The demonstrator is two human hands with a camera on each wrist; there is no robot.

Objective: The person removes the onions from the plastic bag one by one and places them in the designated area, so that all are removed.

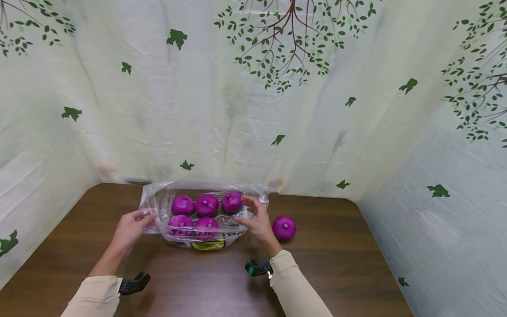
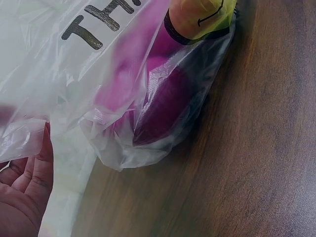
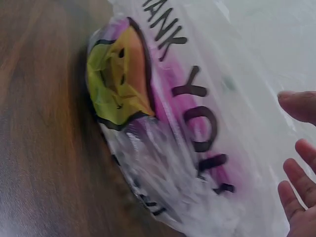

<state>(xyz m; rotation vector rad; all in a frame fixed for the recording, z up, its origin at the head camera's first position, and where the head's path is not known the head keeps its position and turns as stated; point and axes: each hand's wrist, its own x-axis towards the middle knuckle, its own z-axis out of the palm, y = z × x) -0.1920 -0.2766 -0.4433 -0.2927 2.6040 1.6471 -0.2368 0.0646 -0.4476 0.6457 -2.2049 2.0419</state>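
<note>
The round objects (image 1: 284, 228) are vivid purple; the clear bag (image 1: 234, 235) carries black lettering (image 3: 190, 89) and a yellow-and-orange print (image 3: 111, 98) outlined in black. The surface (image 1: 190, 281) is brown wood grain, the sleeves (image 1: 93, 297) cream, the pale curtain (image 1: 198, 127) patterned with green leaves (image 1: 439, 190) and reddish-brown branches (image 1: 292, 9).

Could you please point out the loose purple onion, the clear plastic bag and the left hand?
Loose purple onion (image 1: 284, 228): head view, middle of its rounded body.
Clear plastic bag (image 2: 81, 74): left wrist view, film below its printed letters.
Left hand (image 1: 130, 228): head view, back of the hand.
</note>
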